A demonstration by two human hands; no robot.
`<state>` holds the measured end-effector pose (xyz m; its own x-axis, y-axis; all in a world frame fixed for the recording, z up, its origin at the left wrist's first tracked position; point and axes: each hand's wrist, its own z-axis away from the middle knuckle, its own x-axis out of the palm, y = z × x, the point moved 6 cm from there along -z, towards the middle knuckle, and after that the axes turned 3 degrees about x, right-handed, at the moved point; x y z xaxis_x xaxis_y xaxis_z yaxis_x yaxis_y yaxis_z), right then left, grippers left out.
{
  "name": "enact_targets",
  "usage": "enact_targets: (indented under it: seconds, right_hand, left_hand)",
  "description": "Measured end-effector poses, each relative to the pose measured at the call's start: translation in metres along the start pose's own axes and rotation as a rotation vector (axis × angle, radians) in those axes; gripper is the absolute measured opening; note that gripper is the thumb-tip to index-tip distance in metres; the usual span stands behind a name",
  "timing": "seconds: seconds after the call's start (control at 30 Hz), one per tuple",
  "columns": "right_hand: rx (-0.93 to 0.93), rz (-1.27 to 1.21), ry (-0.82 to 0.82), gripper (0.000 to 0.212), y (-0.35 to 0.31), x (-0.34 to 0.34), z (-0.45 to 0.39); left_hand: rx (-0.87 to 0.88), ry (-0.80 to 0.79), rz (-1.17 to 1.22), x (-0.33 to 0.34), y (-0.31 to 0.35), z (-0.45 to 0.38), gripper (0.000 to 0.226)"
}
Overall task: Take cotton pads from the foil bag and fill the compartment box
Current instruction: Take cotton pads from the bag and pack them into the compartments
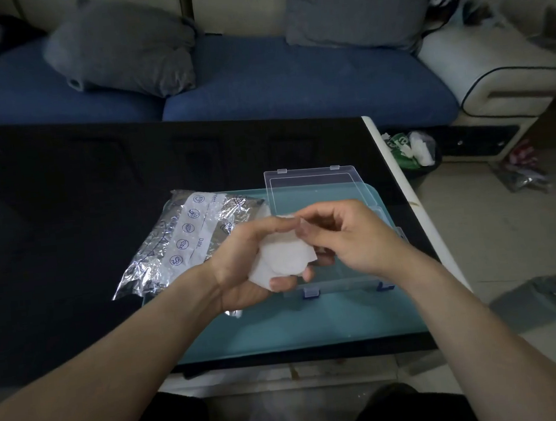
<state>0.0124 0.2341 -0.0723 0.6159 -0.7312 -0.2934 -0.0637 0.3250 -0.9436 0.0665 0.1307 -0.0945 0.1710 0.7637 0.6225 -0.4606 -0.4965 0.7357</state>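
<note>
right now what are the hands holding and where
The left hand cups a small stack of cotton pads from below; the right hand pinches the stack's top edge.

Left hand [241,268] holds cotton pads [282,255]; right hand [343,234] pinches 1

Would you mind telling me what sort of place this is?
Most likely a home living room: a blue sofa with grey cushions faces a low black table, and a small waste bin stands beside it.
</note>
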Motion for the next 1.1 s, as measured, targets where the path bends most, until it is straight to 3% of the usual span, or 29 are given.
enact_targets:
  seconds: [0.1, 0.23, 0.3, 0.37, 0.43, 0.53, 0.77, 1.0, 1.1]
  right_hand:
    - [-0.046, 0.224, 0.082, 0.006, -0.002, 0.003, 0.000]
    - [-0.085, 0.221, 0.238, 0.010, -0.008, -0.009, -0.001]
    - [-0.056, 0.149, 0.336, 0.011, -0.007, -0.018, -0.001]
    - [0.000, -0.077, 0.381, 0.018, -0.002, -0.026, 0.000]
    - [0.022, -0.184, 0.287, 0.020, 0.000, -0.026, 0.000]
    - [-0.009, 0.031, 0.060, 0.013, -0.002, -0.007, 0.003]
    - [-0.042, 0.362, 0.092, 0.031, 0.000, 0.013, -0.004]
    - [-0.124, 0.280, 0.030, 0.032, -0.011, 0.022, -0.001]
    - [-0.113, 0.258, 0.085, 0.033, -0.011, 0.021, -0.001]
  left_hand:
    - [-0.016, 0.017, 0.001, -0.001, -0.001, -0.001, 0.038]
    - [-0.004, 0.127, -0.058, -0.013, 0.000, -0.004, 0.053]
    - [0.021, 0.213, -0.051, -0.021, 0.001, -0.005, 0.054]
    - [0.047, 0.276, -0.015, -0.025, 0.002, -0.006, 0.052]
    - [0.058, 0.291, 0.020, -0.025, 0.002, -0.006, 0.052]
    - [0.044, 0.277, 0.054, -0.017, 0.001, -0.005, 0.057]
    - [-0.010, 0.219, 0.111, -0.010, -0.005, -0.005, 0.063]
    - [-0.012, 0.294, -0.017, -0.019, -0.003, -0.002, 0.057]
    - [-0.007, 0.354, -0.022, -0.025, -0.003, 0.000, 0.055]
